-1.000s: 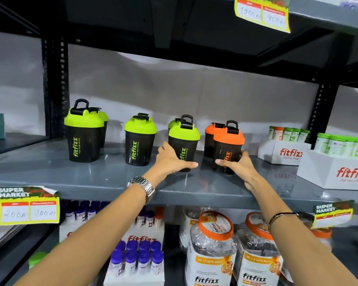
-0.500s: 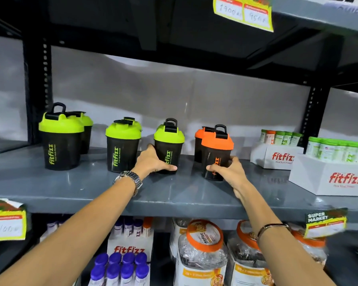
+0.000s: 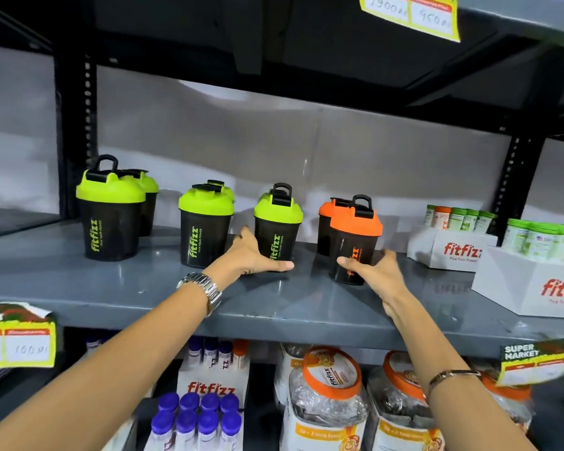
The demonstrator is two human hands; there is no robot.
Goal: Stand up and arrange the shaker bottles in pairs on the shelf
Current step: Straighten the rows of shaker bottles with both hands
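Observation:
Black shaker bottles stand upright in front-and-back pairs on the grey shelf. From the left: a green-lidded pair, a second green-lidded pair, a third green-lidded pair, and an orange-lidded pair. My left hand wraps the base of the third pair's front green-lidded bottle. My right hand grips the base of the front orange-lidded bottle. The rear bottle of each pair is mostly hidden behind the front one.
White Fitfizz display boxes holding small green-capped tubes sit at the shelf's right. Below are large orange-lidded jars and purple-capped tubes. Yellow price tags hang on the shelf edges. A black upright post stands left.
Both hands stay on the same two bottles. The front green-lidded bottle now stands straight in front of its rear partner. The gap between the green and orange pairs looks wider. The camera has shifted.

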